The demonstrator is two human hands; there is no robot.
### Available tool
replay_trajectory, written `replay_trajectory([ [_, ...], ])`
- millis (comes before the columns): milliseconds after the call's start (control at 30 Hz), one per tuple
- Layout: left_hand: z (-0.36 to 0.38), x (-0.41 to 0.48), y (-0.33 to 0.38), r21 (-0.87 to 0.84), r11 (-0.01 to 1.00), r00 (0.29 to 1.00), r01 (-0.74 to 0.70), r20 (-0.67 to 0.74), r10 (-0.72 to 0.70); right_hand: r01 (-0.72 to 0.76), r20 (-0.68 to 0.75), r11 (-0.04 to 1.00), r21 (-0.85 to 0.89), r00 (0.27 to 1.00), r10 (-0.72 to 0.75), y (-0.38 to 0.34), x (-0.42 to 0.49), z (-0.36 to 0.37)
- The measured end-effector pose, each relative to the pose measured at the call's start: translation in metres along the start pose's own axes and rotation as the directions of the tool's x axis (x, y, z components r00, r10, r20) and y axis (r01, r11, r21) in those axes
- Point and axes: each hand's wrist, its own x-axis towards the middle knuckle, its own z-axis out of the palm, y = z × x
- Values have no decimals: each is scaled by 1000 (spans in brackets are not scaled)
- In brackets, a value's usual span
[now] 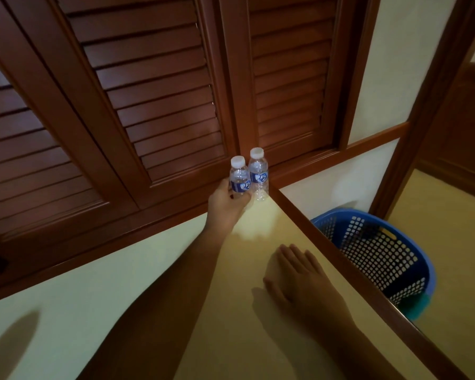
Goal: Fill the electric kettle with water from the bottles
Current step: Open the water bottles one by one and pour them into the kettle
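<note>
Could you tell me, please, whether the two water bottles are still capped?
Capped. Both the nearer bottle, gripped by the left hand, and the farther bottle stand upright with white caps on.

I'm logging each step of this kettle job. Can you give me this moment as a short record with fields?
surface: yellow counter top below louvred wooden shutters
bottles: two small water bottles, both capped, upright, side by side at the far corner
left hand: gripping the left bottle
right bottle: not gripped
right hand: flat on the counter, empty
kettle: not in view
beside counter: blue basket
</note>
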Motion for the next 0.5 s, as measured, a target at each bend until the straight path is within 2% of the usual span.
replay_trajectory([
  [167, -10, -24, 0, 25, 998, 998, 65, 22, -66, -20, -44, 998, 52, 999, 23, 0, -2, -1],
  [300, -33, -80, -5, 71, 996, 998, 61, 8, -62, 150, -205, 984, 96, 970, -128, 0, -8, -3],
  [367, -49, -119, -12, 8, 1000, 1000, 12, 9, -12, 260, -301, 956, 138, 930, -209, -4, -19, -4],
  [433, -65, -159, -20, -30, 999, 999, -21, 27, 22, 312, -365, 934, 175, 901, -232, -19, -29, -3],
  [500, -84, -199, -24, -24, 1000, 1000, -13, 27, 13, 316, -375, 913, 259, 904, -207, -43, -36, -1],
])
